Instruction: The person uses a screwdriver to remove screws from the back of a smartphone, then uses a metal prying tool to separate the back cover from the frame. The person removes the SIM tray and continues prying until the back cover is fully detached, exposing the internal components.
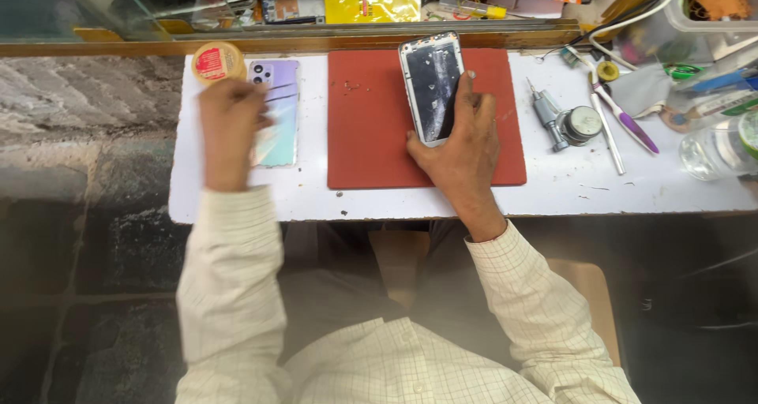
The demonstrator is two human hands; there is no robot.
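Red mat [371,136] bare at left — right hand [462,147] grip pinching phone frame [433,84]; left hand [229,128] blurred, grip unclear.

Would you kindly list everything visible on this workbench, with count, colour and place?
Opened phone: one, white frame with dark inside, on the mat, held by the right hand.
Phone back cover: one, iridescent purple, left of the mat.
Mat: one, red, centre of the table.
Table: one, white.
Round tin: one, tan with red label, far-left corner.
Metal tool: one, silver, right of the mat.
Purple-handled tool: one, far right.
Left hand: on the back cover.
Right hand: gripping the phone.
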